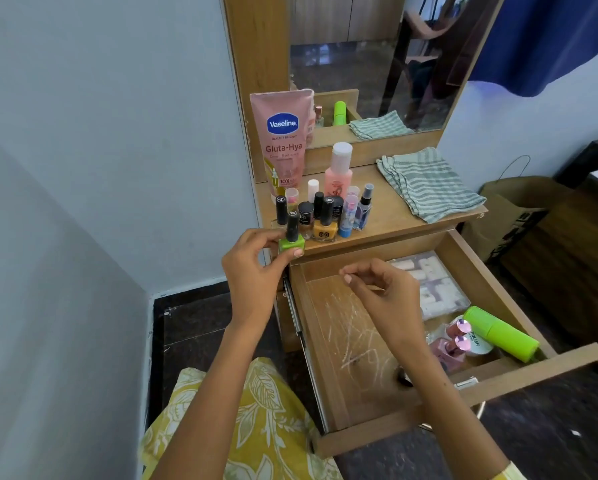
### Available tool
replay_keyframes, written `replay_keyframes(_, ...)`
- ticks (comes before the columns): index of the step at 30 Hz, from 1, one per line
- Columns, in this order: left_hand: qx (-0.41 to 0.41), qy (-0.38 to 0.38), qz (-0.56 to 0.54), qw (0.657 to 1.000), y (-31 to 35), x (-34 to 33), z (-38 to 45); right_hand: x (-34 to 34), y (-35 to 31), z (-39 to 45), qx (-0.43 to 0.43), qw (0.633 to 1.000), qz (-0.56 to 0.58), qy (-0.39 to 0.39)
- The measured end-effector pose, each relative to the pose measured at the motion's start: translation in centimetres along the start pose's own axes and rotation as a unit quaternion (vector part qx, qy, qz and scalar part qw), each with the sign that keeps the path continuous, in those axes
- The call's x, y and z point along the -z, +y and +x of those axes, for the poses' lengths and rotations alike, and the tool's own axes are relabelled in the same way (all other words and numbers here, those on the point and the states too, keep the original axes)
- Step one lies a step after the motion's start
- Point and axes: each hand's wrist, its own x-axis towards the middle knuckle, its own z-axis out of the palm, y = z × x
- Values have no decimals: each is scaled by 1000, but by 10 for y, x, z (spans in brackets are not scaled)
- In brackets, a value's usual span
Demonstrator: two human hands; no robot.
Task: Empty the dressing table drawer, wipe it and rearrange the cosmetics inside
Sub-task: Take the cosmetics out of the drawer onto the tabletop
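Note:
My left hand point(252, 268) pinches a green nail polish bottle point(292, 241) with a black cap at the front left edge of the dressing table top point(391, 216). My right hand point(377, 289) hovers over the open wooden drawer point(342, 358) with loosely curled fingers and holds nothing. The drawer's left floor is bare and scratched. At its right lie a clear pouch of white items point(429, 285), a green tube point(502, 334), two pink bottles point(455, 344) and a round jar point(479, 344).
On the table top stand a pink Vaseline tube point(283, 140), a pink bottle point(339, 174), an orange nail polish point(324, 230) and several small bottles. A striped folded cloth point(429, 183) lies at the right. A mirror point(370, 64) rises behind. A paper bag point(509, 209) stands on the floor.

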Motion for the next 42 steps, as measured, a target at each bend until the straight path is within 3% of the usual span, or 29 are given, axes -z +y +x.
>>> replay_keyframes(16,-9,65,22,998,-15,-14,0,0,18,0,-12,999,-41,-5)
replay_keyframes(19,-50,84,57,994,-10,-18,-20,-1,22,0,-17,998,-64,-14)
replay_keyframes(22,-168,3,125,978,-5,-29,-47,0,28,3,-24,990,-138,-36)
replay_keyframes(26,-255,-167,265,915,-10,-47,-63,4,32,14,-61,941,-314,-108)
replay_keyframes(32,-189,-224,342,893,-6,-52,-56,0,26,38,-112,853,-472,-194)
replay_keyframes(42,-129,-250,386,879,4,-59,-58,-13,36,52,-105,836,-516,-153)
